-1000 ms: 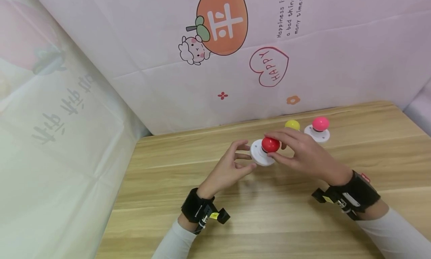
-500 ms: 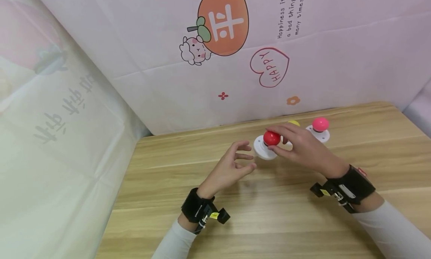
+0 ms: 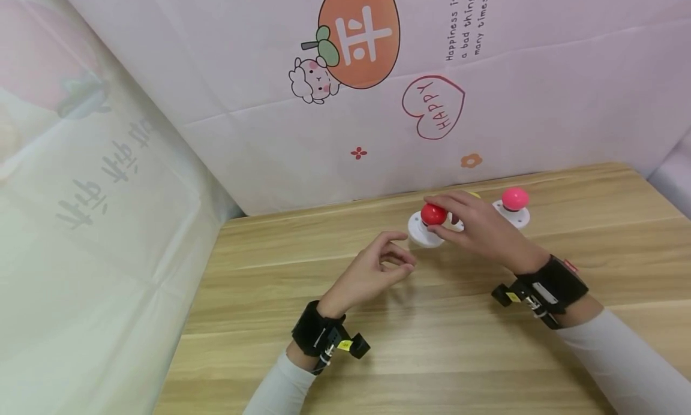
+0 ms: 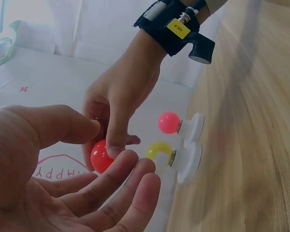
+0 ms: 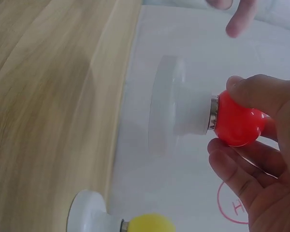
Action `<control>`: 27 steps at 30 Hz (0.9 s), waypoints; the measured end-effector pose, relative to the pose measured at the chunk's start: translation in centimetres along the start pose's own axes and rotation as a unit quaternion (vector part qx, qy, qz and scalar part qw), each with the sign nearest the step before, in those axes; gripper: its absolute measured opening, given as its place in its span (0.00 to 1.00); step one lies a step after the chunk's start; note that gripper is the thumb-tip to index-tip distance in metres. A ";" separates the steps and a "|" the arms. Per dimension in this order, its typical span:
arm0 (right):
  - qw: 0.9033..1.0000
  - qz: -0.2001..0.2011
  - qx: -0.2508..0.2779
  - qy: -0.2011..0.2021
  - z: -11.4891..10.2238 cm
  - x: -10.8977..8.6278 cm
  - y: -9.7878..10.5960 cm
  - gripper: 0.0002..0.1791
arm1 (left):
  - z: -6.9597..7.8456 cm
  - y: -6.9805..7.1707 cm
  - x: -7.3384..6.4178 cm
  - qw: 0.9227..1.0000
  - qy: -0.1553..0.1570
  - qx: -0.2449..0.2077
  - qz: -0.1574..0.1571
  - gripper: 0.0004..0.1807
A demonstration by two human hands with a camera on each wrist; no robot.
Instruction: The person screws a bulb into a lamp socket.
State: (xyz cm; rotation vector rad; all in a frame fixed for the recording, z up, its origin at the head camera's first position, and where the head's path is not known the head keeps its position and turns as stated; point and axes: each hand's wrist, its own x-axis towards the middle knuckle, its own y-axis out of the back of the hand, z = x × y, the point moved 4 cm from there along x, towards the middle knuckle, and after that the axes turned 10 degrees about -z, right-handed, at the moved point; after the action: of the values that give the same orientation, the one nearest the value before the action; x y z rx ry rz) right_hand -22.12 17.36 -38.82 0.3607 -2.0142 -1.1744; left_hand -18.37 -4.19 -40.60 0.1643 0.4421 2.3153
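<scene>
My right hand (image 3: 483, 229) pinches a red light bulb (image 3: 433, 214) between thumb and fingers. The bulb's metal cap sits in a round white lamp holder (image 5: 193, 111), whose flat base hangs a little above the tabletop in the right wrist view. To the left of it my left hand (image 3: 372, 271) holds nothing, its fingers loosely bent and apart from the holder. Just behind the right hand is a yellow bulb (image 4: 159, 150) in its own white holder (image 4: 188, 164), mostly covered by that hand in the head view.
A pink bulb (image 3: 515, 199) in a white holder (image 3: 516, 218) stands at the back right. The wooden table (image 3: 259, 319) ends at a printed white cloth (image 3: 281, 157) behind, and another cloth (image 3: 97, 271) hangs at the left.
My right hand has carried the red bulb and its holder back toward the yellow one, away from the left hand. The left hand has let go of the holder's rim, its fingers drawing closer together.
</scene>
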 end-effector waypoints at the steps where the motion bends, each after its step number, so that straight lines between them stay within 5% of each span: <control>1: 1.000 0.000 0.000 -0.001 0.2 0.0 -0.1 0.33 | 0.0 0.0 0.0 1.000 0.001 0.002 -0.001 0.28; 27: 0.998 -0.017 0.004 -0.060 3.5 0.3 -2.1 0.34 | -0.2 -0.1 0.0 1.000 -0.002 -0.009 -0.004 0.24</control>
State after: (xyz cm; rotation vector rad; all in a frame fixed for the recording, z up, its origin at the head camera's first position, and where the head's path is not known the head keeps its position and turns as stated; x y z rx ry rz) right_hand -25.12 18.27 -41.41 0.3359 -2.1237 -1.2356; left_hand -18.32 -4.21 -40.78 0.1588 0.4181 2.3099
